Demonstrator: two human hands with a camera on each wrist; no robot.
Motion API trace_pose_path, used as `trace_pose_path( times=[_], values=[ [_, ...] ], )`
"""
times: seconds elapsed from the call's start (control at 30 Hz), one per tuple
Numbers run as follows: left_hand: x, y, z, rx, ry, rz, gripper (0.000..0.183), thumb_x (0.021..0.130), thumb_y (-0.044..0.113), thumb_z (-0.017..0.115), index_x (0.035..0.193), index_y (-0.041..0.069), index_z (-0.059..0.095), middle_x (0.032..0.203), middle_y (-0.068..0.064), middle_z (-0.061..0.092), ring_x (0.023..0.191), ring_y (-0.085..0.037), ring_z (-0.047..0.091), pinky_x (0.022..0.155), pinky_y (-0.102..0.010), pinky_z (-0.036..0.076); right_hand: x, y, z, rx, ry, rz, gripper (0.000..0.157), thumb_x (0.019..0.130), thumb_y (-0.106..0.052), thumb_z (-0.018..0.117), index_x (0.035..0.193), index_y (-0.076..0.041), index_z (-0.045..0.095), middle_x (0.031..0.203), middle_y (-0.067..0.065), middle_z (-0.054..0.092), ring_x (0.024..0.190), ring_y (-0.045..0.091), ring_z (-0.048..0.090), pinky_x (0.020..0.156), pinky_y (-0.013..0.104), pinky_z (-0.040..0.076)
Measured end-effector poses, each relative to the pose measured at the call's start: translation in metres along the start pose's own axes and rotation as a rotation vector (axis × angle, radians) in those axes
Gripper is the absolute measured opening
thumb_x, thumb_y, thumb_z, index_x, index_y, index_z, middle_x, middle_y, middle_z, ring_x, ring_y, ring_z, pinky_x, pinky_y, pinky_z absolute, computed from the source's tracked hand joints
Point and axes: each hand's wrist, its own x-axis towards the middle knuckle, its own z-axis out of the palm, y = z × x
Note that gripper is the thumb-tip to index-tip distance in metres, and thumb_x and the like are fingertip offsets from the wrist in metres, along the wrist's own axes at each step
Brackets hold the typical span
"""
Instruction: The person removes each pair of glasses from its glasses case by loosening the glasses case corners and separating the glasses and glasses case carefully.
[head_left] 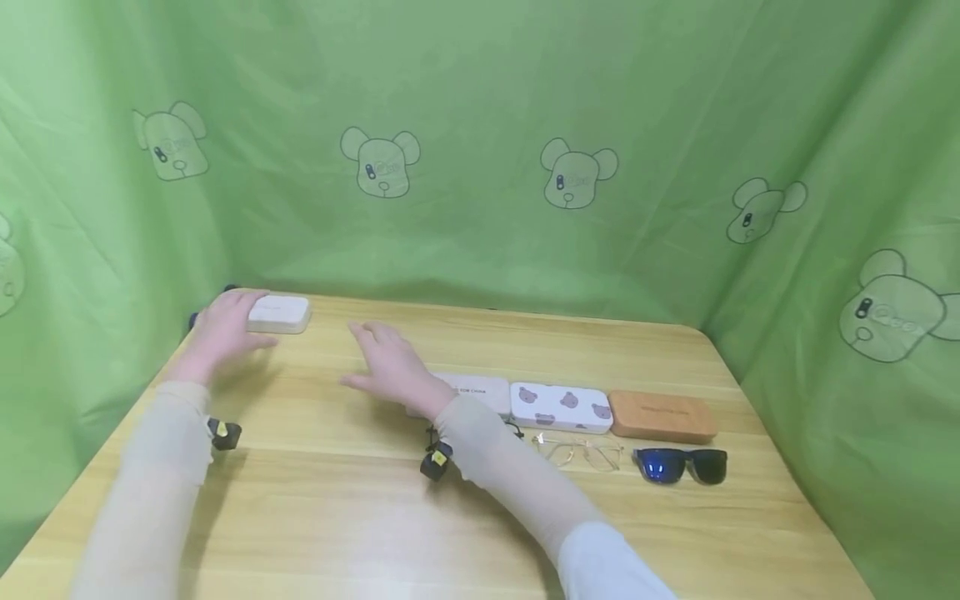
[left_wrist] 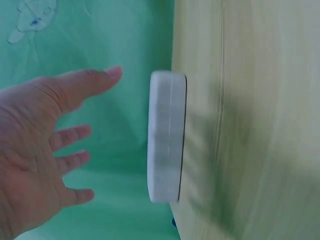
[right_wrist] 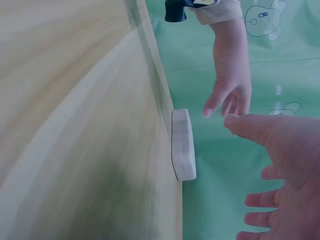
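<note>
A white rectangular case point(head_left: 281, 313) lies near the back left corner of the wooden table. My left hand point(head_left: 224, 330) hovers beside and above it with fingers spread, and in the left wrist view a gap separates thumb from case point(left_wrist: 166, 137). Farther right, my right hand point(head_left: 393, 367) is held over the table, its fingers extended and nothing in its grasp. The right wrist view shows both hands near the white case point(right_wrist: 183, 145), neither visibly touching it. Below my right wrist a pale case with lettering point(head_left: 480, 395) is partly covered by the arm.
Right of the pale case stand a bear-print case point(head_left: 561, 407) and an orange-brown case point(head_left: 663, 416) in a row. In front lie clear thin-framed glasses point(head_left: 581, 452) and dark blue sunglasses point(head_left: 681, 466). Another dark frame is mostly hidden by my right sleeve. Green curtain point(head_left: 480, 250) surrounds the table.
</note>
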Motion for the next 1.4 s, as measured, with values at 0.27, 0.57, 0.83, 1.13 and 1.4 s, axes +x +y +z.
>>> trace_pose_path(
  times=[0.27,0.57,0.83,1.13,1.4],
  values=[
    [0.014,-0.019,-0.008,0.037,-0.059,0.013,0.083,0.077,0.026,0.079,0.145,0.002,0.038,0.149,-0.030,0.034,0.139,-0.053,0.024,0.109,-0.076,0.014,0.029,-0.008,0.005,-0.039,-0.037,0.033,0.091,0.087,-0.056,0.064,0.156,-0.017,0.020,0.155,0.014,0.035,0.144,0.029,0.035,0.119,0.044,0.033],
    [0.024,-0.043,-0.010,0.108,-0.109,-0.010,0.086,0.078,0.034,0.077,0.144,-0.002,0.036,0.146,-0.034,0.035,0.135,-0.054,0.027,0.107,-0.076,0.017,0.054,-0.010,0.015,-0.010,-0.069,0.082,0.090,0.086,-0.057,0.064,0.155,-0.017,0.023,0.156,0.012,0.035,0.145,0.028,0.033,0.120,0.046,0.031],
    [0.033,-0.058,-0.006,0.107,-0.163,-0.066,0.090,0.075,0.038,0.079,0.144,-0.002,0.037,0.143,-0.035,0.037,0.133,-0.054,0.028,0.107,-0.076,0.018,0.071,-0.015,0.023,-0.012,-0.089,0.092,0.088,0.087,-0.060,0.061,0.154,-0.017,0.025,0.156,0.011,0.035,0.145,0.027,0.033,0.120,0.044,0.030],
    [0.037,-0.076,-0.004,0.180,-0.201,-0.137,0.100,0.071,0.050,0.079,0.145,0.002,0.033,0.146,-0.036,0.030,0.132,-0.057,0.025,0.104,-0.080,0.016,0.082,-0.019,0.033,-0.026,-0.120,0.118,0.087,0.086,-0.062,0.060,0.155,-0.022,0.024,0.156,0.009,0.036,0.145,0.027,0.033,0.119,0.046,0.032],
    [0.041,-0.084,-0.003,0.215,-0.245,-0.148,0.100,0.075,0.049,0.077,0.147,0.001,0.028,0.149,-0.036,0.024,0.133,-0.059,0.020,0.102,-0.082,0.015,0.082,-0.022,0.032,-0.039,-0.145,0.134,0.085,0.087,-0.061,0.059,0.155,-0.024,0.023,0.156,0.008,0.035,0.146,0.027,0.032,0.120,0.046,0.031]
  ],
)
